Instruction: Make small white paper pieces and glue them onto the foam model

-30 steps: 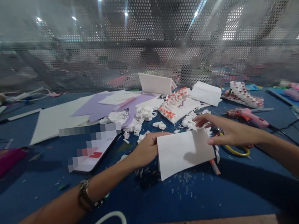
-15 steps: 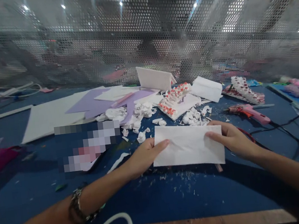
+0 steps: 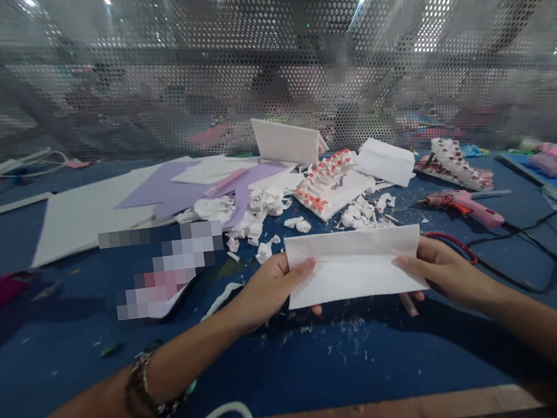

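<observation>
A white sheet of paper (image 3: 356,270), creased lengthwise, is held up over the blue table by both hands. My left hand (image 3: 280,286) grips its left end, thumb on the front and fingers behind. My right hand (image 3: 433,268) pinches the opposite end the same way. Fingertips of both hands peep out below the lower edge. Behind the paper lie crumpled white scraps (image 3: 359,213) and a white folded piece with red dots (image 3: 325,197). Under the sheet, near my right hand, a thin pinkish stick (image 3: 409,305) is partly hidden.
A pink glue gun (image 3: 469,207) with a black cord lies to the right. White and purple sheets (image 3: 88,214) spread at the back left, near a blurred-out flat object (image 3: 170,278). A perforated metal screen (image 3: 223,74) rises behind. A white cable (image 3: 221,410) loops at the front edge.
The paper has tipped and bends along its crease, so its upper part now stands at an angle to the lower. My right hand has shifted slightly right and down.
</observation>
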A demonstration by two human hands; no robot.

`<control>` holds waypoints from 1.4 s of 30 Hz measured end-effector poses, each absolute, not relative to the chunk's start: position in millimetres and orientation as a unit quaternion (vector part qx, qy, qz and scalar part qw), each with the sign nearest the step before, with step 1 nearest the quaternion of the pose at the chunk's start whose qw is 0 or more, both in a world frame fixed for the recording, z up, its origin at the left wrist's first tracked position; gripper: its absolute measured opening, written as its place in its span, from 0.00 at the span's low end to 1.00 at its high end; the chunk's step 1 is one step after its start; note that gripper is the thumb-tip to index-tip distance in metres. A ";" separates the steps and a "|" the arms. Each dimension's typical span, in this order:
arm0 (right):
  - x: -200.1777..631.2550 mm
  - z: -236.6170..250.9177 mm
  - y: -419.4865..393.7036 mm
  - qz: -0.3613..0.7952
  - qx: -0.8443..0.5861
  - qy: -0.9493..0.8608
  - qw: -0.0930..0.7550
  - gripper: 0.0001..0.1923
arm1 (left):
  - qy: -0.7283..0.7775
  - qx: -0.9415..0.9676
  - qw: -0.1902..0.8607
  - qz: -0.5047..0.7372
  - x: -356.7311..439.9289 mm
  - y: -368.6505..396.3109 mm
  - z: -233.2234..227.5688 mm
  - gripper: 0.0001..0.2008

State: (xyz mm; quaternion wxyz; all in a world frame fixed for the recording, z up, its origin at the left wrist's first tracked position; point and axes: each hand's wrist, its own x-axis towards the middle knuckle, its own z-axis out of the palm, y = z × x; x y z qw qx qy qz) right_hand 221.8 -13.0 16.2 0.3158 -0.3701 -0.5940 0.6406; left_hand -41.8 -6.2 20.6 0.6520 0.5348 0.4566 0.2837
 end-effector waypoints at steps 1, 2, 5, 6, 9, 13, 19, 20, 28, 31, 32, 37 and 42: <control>223.6 15.8 -12.2 0.639 -0.367 -0.596 0.321 0.08 | 0.460 0.530 0.646 0.301 -42.4 -4.8 20.4 0.14; 225.5 16.0 -11.4 0.631 -0.362 -0.602 0.329 0.07 | 0.458 0.530 0.638 0.319 -43.2 -3.2 19.7 0.11; 230.8 19.8 -9.7 0.609 -0.337 -0.632 0.341 0.07 | 0.439 0.565 0.611 0.339 -47.8 1.5 16.3 0.06; 232.1 21.2 -9.3 0.607 -0.325 -0.641 0.339 0.08 | 0.429 0.589 0.600 0.329 -49.7 2.5 15.5 0.06; 234.4 22.8 -7.6 0.621 -0.292 -0.651 0.324 0.09 | 0.367 0.678 0.551 0.320 -53.8 3.1 16.9 0.11; 231.7 20.5 -6.1 0.617 -0.297 -0.657 0.316 0.14 | 0.347 0.749 0.470 0.312 -51.3 -1.9 24.5 0.18; 221.4 22.1 -13.1 0.506 -0.374 -0.723 0.285 0.07 | 0.415 0.730 0.482 0.250 -47.4 -10.9 34.0 0.20; 220.9 23.0 -14.6 0.463 -0.384 -0.746 0.286 0.08 | 0.392 0.713 0.535 0.225 -48.7 -10.6 34.9 0.25; 216.1 25.1 -22.4 0.412 -0.379 -0.795 0.233 0.12 | 0.257 0.525 0.808 0.075 -47.9 -9.3 29.4 0.33; 210.6 22.8 -23.7 0.392 -0.386 -0.798 0.246 0.12 | 0.262 0.527 0.808 0.018 -41.3 -14.5 24.4 0.26; 209.3 22.1 -24.0 0.395 -0.391 -0.792 0.253 0.12 | 0.261 0.531 0.806 0.009 -39.9 -15.5 22.8 0.22; 206.8 20.6 -24.3 0.478 -0.392 -0.737 0.272 0.20 | 0.257 0.507 0.822 0.021 -38.8 -14.5 17.1 0.13; 203.5 18.1 -20.5 0.521 -0.423 -0.696 0.255 0.16 | 0.238 0.468 0.851 0.015 -38.0 -12.7 18.4 0.16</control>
